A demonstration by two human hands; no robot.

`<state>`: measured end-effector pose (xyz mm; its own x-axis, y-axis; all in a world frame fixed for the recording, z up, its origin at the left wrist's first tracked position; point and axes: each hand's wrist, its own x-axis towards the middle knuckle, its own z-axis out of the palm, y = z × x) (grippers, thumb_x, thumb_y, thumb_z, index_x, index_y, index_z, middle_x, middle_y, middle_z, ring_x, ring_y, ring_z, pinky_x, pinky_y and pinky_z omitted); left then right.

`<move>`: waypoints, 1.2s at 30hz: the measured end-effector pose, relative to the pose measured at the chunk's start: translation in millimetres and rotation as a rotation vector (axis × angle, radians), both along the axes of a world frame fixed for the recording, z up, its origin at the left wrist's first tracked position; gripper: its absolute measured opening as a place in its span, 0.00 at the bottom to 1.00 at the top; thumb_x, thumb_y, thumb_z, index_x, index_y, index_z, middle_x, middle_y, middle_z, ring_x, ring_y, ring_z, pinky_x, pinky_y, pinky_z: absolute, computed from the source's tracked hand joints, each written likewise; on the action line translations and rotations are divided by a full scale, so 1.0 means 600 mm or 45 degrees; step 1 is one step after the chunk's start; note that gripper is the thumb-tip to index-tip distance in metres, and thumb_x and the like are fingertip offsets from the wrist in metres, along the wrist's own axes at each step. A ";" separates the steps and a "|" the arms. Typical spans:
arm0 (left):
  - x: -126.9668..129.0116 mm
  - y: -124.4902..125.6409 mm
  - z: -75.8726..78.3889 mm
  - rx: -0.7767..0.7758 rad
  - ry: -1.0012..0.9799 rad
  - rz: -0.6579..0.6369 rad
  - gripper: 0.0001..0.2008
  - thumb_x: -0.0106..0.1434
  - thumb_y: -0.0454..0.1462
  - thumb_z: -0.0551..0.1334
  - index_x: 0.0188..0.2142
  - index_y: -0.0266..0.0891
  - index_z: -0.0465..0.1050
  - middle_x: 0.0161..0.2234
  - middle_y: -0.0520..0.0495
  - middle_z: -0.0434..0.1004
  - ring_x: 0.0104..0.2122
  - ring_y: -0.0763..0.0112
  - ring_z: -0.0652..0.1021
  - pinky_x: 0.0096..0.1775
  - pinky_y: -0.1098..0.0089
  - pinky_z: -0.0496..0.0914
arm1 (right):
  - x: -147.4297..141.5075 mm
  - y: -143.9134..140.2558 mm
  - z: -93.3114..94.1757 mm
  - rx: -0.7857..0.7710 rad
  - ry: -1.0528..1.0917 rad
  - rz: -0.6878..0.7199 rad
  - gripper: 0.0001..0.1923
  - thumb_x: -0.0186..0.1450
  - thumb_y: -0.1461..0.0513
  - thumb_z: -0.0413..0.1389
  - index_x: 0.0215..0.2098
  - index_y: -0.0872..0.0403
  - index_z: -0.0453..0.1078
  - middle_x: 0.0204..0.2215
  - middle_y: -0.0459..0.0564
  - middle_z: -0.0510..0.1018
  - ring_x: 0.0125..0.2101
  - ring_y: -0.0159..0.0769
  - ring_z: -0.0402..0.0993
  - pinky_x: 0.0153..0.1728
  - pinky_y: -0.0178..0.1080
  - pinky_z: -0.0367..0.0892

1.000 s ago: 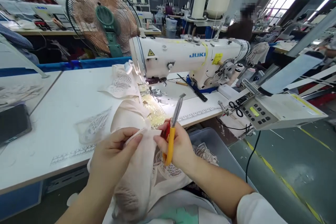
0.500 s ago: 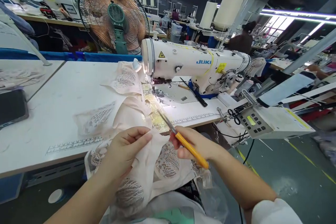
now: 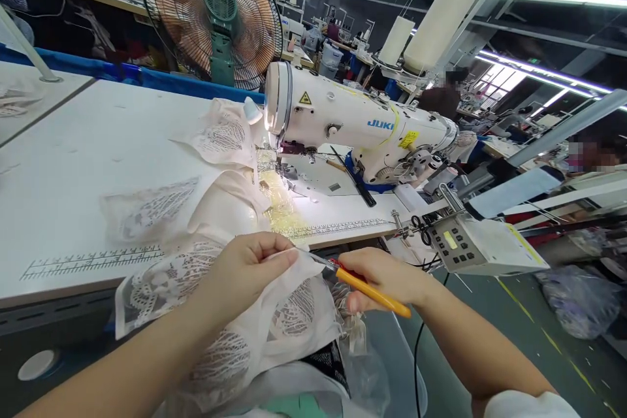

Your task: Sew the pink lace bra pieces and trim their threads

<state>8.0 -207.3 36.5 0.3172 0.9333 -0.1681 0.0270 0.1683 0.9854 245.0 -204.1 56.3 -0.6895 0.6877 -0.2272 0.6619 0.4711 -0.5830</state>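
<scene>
My left hand (image 3: 243,269) pinches the edge of a pale pink lace garment (image 3: 274,313) that drapes from the white table (image 3: 73,163) into my lap. My right hand (image 3: 386,277) grips small thread snips with an orange and red handle (image 3: 372,294). Their metal tip points left and touches the fabric edge right by my left fingertips. More of the lace fabric (image 3: 220,137) lies on the table and runs under the needle of a white JUKI sewing machine (image 3: 353,124).
A standing fan (image 3: 210,13) is behind the table. Two large thread cones (image 3: 438,13) rise behind the machine. A control panel box (image 3: 470,245) hangs at the table's right end. A grey bin (image 3: 392,353) sits beside my knees. Other people work in the background.
The snips swung from upright to pointing left at the fabric edge held by my left hand. My view shifted left and lower; both hands dropped slightly toward my lap.
</scene>
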 end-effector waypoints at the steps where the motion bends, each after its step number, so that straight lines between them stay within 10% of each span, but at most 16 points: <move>1: 0.001 0.001 0.002 -0.005 0.003 -0.008 0.14 0.51 0.46 0.64 0.23 0.36 0.71 0.20 0.53 0.64 0.20 0.76 0.64 0.22 0.77 0.59 | 0.001 0.001 0.001 -0.017 0.009 -0.002 0.35 0.56 0.29 0.40 0.24 0.52 0.52 0.19 0.42 0.57 0.20 0.29 0.49 0.21 0.33 0.46; 18: 0.007 0.011 -0.010 0.028 -0.036 -0.008 0.10 0.52 0.43 0.66 0.22 0.38 0.74 0.20 0.53 0.68 0.21 0.76 0.66 0.24 0.76 0.62 | 0.000 -0.012 -0.055 -0.042 0.235 -0.338 0.33 0.58 0.33 0.44 0.19 0.53 0.50 0.16 0.40 0.51 0.18 0.27 0.46 0.19 0.32 0.45; 27: 0.005 -0.001 -0.019 0.169 -0.111 0.194 0.04 0.48 0.38 0.70 0.24 0.41 0.79 0.26 0.50 0.79 0.28 0.71 0.75 0.31 0.76 0.71 | -0.052 -0.033 -0.075 0.389 1.032 -0.662 0.19 0.58 0.51 0.62 0.25 0.53 0.60 0.24 0.45 0.63 0.24 0.32 0.60 0.25 0.35 0.59; 36: -0.006 -0.016 -0.034 0.186 -0.173 0.285 0.05 0.46 0.37 0.71 0.25 0.42 0.79 0.23 0.51 0.78 0.25 0.75 0.75 0.27 0.79 0.70 | -0.109 -0.040 -0.084 0.671 1.113 -0.589 0.08 0.60 0.64 0.56 0.26 0.53 0.61 0.22 0.44 0.64 0.23 0.31 0.60 0.24 0.34 0.57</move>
<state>4.5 -216.8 16.4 0.1114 0.9938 0.0028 -0.1288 0.0116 0.9916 179.9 -227.8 6.0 -0.1226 0.7864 0.6054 0.2977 0.6110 -0.7335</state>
